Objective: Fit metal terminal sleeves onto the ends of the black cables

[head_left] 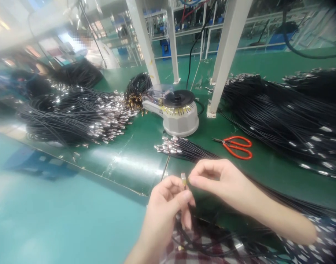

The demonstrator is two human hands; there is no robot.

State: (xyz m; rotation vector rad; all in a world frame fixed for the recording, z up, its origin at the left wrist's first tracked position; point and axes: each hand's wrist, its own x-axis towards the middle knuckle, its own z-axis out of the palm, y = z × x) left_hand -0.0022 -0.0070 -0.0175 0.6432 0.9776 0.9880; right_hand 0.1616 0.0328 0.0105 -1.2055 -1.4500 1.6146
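Observation:
My left hand [168, 205] is closed round a thin black cable, its metal connector tip [183, 179] sticking up between thumb and fingers. My right hand [217, 178] pinches at that same tip from the right. Both hands hover over the near edge of the green bench [135, 161]. More black cable loops hang below my hands over my lap. Just beyond the hands lies a small bundle of cables with silver connectors [173, 146].
A grey tape dispenser [178, 113] stands mid-bench, red-handled scissors [237, 146] to its right. Large piles of black cables lie at left [74, 113] and right [288, 117]. White frame posts [225, 55] rise behind. A person sits far left in the background.

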